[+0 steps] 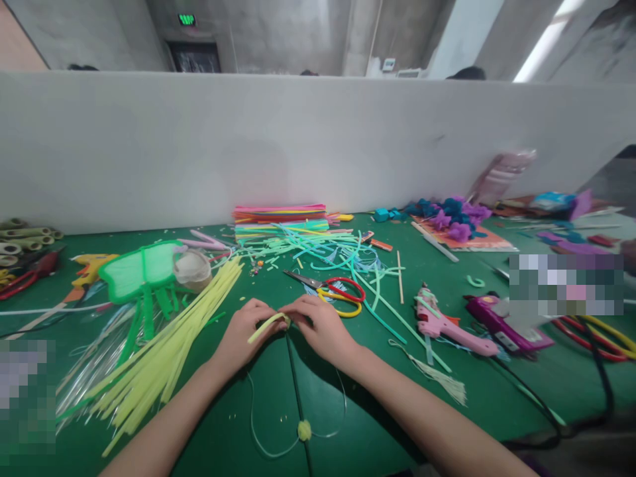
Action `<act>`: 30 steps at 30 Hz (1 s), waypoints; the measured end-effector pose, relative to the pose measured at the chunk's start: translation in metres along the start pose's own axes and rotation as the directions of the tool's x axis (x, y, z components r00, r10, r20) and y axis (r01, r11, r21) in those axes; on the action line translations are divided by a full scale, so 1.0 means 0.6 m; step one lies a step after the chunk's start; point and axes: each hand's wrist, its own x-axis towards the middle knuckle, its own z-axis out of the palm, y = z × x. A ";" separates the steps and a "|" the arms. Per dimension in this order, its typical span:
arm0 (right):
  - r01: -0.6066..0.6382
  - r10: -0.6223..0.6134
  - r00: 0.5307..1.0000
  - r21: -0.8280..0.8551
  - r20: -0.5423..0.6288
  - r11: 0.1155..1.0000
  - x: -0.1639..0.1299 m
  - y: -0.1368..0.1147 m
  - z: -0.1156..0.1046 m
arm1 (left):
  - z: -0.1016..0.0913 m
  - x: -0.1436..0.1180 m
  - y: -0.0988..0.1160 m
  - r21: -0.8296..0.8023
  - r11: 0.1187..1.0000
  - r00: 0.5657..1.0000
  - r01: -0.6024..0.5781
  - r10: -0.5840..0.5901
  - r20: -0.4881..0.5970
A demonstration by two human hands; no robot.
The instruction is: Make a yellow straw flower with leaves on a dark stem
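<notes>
Table dark green; strip pinched between left hand and right hand pale yellow; stem below it dark green with a yellow pom-pom; bundle of strips same pale yellow; scissors red and yellow handles; glue gun pink, second glue gun purple; net shape bright green; stacked sheets striped pink, yellow, orange, mint; paper flowers purple and blue; partition plain grey-white.
</notes>
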 end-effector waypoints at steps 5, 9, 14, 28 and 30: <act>-0.060 0.059 0.998 -0.030 -0.036 0.998 -0.002 -0.006 -0.002 | 0.000 0.002 0.005 0.008 0.999 0.999 0.031 -0.031 -0.024; -0.005 0.005 1.000 -0.051 -0.008 0.999 -0.003 -0.014 -0.011 | 0.002 0.005 0.003 0.019 0.998 0.991 0.053 -0.050 -0.126; -0.019 0.021 1.000 -0.065 0.016 0.998 0.002 -0.011 -0.014 | 0.000 0.005 0.012 0.025 1.000 0.990 0.003 0.001 -0.142; -0.111 0.113 0.993 -0.087 0.021 0.990 0.004 -0.001 -0.014 | -0.029 -0.006 0.020 -0.072 0.996 0.997 0.049 -0.053 -0.055; -0.130 0.132 0.991 -0.095 0.018 0.987 0.003 0.000 -0.014 | -0.029 -0.006 0.019 -0.112 0.991 0.997 0.070 -0.073 -0.020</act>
